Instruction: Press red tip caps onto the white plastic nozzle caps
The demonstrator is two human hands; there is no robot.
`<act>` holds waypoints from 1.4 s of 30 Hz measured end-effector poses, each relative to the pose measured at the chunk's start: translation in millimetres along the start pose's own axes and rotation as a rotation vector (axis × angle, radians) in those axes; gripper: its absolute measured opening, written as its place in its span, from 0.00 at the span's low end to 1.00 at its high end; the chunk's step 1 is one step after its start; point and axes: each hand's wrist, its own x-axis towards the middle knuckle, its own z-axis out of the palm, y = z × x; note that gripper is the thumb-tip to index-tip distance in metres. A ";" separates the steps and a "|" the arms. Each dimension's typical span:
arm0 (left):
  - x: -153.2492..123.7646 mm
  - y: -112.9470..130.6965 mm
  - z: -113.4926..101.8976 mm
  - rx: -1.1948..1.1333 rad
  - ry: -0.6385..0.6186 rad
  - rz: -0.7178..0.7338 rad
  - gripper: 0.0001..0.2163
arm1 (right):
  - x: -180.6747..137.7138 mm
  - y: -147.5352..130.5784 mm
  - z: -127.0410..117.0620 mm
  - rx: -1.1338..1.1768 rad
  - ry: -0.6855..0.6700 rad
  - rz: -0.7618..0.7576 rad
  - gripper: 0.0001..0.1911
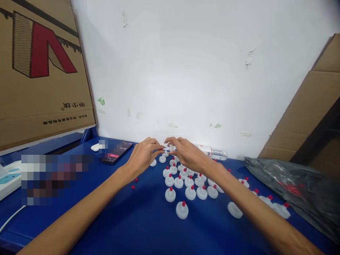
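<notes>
Both my hands meet at the far middle of a blue table [138, 226]. My left hand [143, 156] has its fingers curled in a pinch, fingertips touching a small white cap [169, 146] held between the two hands. My right hand [186, 152] is closed on the same white cap from the other side. Below and around the hands stand several white caps with red tips [182, 209], in rough rows. Two small loose red tips [134, 183] lie on the table under my left wrist.
A phone [117, 151] with a lit screen lies at the back left. A large cardboard box [39, 71] stands at left, another cardboard sheet [313, 106] at right. A dark plastic bag [292, 184] lies at right. A clear water bottle [215, 153] lies against the white wall.
</notes>
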 end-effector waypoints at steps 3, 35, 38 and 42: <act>-1.0 3.6 -1.4 0.044 -0.030 0.017 0.10 | 1.7 -0.3 2.4 -0.026 -0.006 -0.021 0.17; -5.3 1.7 7.6 0.007 -0.409 0.019 0.05 | 10.4 20.8 42.1 0.041 -0.179 -0.046 0.19; -0.1 -3.8 -7.2 0.008 -0.420 -0.051 0.08 | 16.7 20.2 44.6 0.046 -0.193 -0.038 0.20; 3.6 -33.4 -35.4 0.018 -0.533 -0.253 0.07 | 16.7 24.3 40.5 0.064 -0.152 0.021 0.19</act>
